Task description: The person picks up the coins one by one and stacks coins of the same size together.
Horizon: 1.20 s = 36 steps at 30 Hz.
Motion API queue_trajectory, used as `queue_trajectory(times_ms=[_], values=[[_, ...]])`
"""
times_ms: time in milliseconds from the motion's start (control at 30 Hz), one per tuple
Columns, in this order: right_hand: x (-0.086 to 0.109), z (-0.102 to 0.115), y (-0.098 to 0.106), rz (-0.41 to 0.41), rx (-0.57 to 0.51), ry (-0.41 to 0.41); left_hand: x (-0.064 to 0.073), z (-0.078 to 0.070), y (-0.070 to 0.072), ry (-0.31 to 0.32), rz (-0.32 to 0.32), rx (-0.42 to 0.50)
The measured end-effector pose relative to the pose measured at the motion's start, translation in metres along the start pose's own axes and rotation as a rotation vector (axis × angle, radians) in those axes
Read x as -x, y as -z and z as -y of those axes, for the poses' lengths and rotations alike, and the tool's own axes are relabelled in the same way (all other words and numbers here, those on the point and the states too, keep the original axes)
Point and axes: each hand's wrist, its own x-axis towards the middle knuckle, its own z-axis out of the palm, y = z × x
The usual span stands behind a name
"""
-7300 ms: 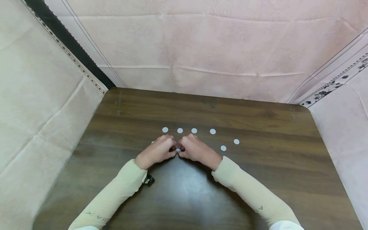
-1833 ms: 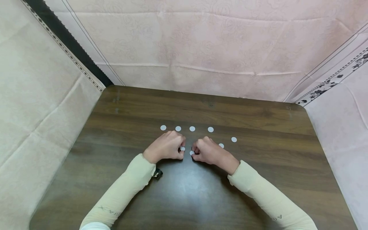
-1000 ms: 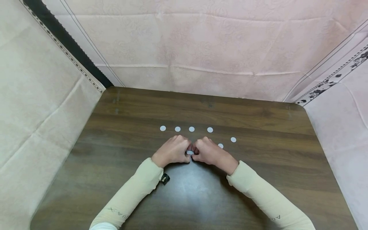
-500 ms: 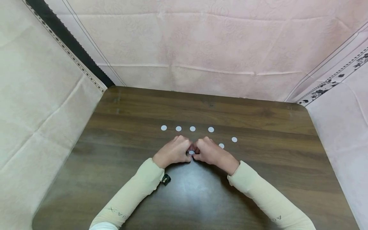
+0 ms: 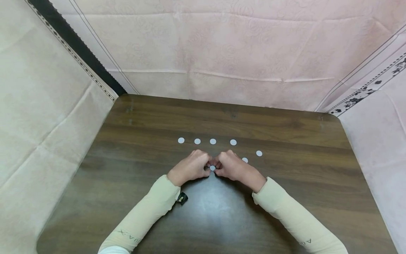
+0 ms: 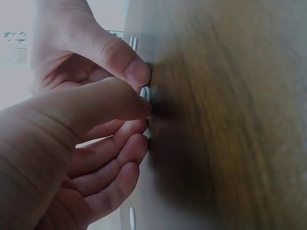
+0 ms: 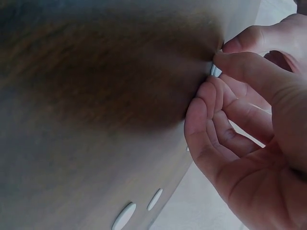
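Pale cloth (image 5: 222,53) behind, wood table (image 5: 142,141) below. Row of four discs (image 5: 181,140), white, lies beyond the hands. Left hand (image 5: 191,165) pinches the stack (image 5: 212,168) by its rim, fingertips only. Stack sits at table level between both hands, two edges showing in the wrist views. Right hand (image 5: 234,165) pinches it from the other side. Farther right, a part-hidden disc (image 5: 245,160), then an outer disc (image 5: 259,153). Stack looks light, stiff, smooth, probably slippery; opposite rims seem the best hold.

Disc stack (image 5: 212,168) between hands (image 5: 191,167), discs (image 5: 213,141) behind
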Motion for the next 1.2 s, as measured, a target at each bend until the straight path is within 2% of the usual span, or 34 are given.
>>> queue_trajectory(times_ms=[433,1200], values=[[0.0023,-0.0011,0.0005,-0.027,0.008,-0.001,0.002,0.0016,-0.0003,0.011,-0.024,-0.01],[0.0003,-0.0028,-0.0014,-0.031,0.003,0.011,0.0035,0.0049,0.0006,-0.071,-0.051,-0.067]])
